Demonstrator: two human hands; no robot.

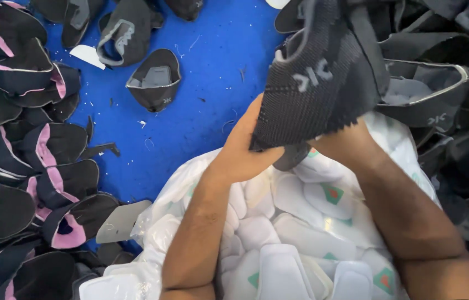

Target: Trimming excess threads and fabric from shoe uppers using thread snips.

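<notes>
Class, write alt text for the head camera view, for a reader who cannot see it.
Two bare hands, left hand and right hand, hold up a black knitted shoe upper over a clear bag of white insoles. Piles of black and pink shoe uppers lie on a blue table.

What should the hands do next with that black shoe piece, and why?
Probably reach down for one white insole from the clear bag. Both the left hand and the right hand hold the black shoe upper just above the bag, and its opening looks empty.
</notes>
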